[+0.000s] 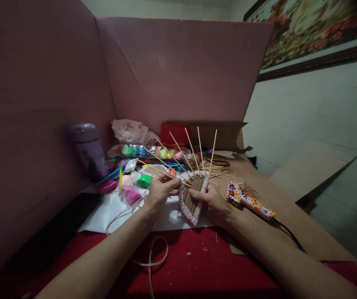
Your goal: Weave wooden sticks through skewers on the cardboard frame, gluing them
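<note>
A piece of corrugated cardboard (pixel 192 202) with a pale patterned rim is held up in front of me. Several thin wooden sticks (pixel 199 145) fan out from its top edge. My right hand (pixel 212 203) grips the cardboard from the right, thumb across its face. At its left edge, my left hand (pixel 160 194) has thumb and fingers closed around the lowest wooden stick (pixel 153 167), near where it meets the rim. Behind my left hand, partly hidden, lies another cardboard piece (pixel 155 170) with a similar rim.
A flower-patterned glue gun (pixel 250 201) with a black cord lies on brown cardboard (pixel 290 226) at right. Packs of coloured clay (pixel 135 150), loose sticks (pixel 217 169) and a purple bottle (pixel 89 151) stand behind. Twine (pixel 150 264) trails over the red cloth (pixel 191 265).
</note>
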Demonstrator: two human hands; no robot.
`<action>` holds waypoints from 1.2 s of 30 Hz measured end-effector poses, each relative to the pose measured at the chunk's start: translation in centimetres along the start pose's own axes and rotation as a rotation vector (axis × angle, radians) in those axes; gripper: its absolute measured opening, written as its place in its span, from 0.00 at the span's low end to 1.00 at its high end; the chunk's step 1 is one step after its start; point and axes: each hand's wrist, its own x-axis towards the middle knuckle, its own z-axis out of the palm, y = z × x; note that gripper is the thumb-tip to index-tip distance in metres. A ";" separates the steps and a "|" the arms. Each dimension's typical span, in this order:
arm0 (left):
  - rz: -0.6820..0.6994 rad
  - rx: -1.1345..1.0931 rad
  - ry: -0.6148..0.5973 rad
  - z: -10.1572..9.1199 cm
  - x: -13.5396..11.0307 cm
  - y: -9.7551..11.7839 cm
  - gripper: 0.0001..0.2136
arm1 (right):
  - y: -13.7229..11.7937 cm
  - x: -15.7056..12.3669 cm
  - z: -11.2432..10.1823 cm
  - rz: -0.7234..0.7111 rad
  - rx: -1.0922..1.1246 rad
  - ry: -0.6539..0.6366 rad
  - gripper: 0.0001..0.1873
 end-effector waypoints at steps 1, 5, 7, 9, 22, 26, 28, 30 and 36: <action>0.000 0.000 0.001 0.0 0.0 0.0 0.13 | 0.0 0.0 0.0 0.001 0.000 -0.003 0.15; -0.001 0.007 0.006 0.1 -0.1 0.0 0.14 | 0.2 0.1 -0.1 -0.002 -0.003 -0.014 0.14; 0.002 0.002 0.005 0.1 -0.1 0.0 0.14 | 0.2 0.1 -0.2 -0.003 -0.006 -0.011 0.14; 0.004 0.001 0.005 0.0 0.0 0.0 0.14 | 0.2 0.1 -0.2 -0.003 -0.008 -0.005 0.14; 0.001 0.007 0.007 0.0 -0.1 0.0 0.14 | 0.3 0.2 -0.2 -0.012 0.006 -0.020 0.13; 0.000 0.012 0.003 0.0 -0.1 0.0 0.13 | 0.3 0.2 -0.2 0.009 0.014 -0.014 0.14; 0.003 0.009 -0.001 0.0 0.0 0.0 0.13 | 0.2 0.2 -0.3 0.008 0.011 -0.017 0.15; 0.002 0.009 0.001 0.0 0.0 0.0 0.14 | 0.2 0.2 -0.3 0.001 0.003 -0.016 0.15; -0.003 0.015 0.004 0.1 -0.1 0.0 0.14 | 0.1 0.1 -0.1 0.006 0.000 -0.007 0.14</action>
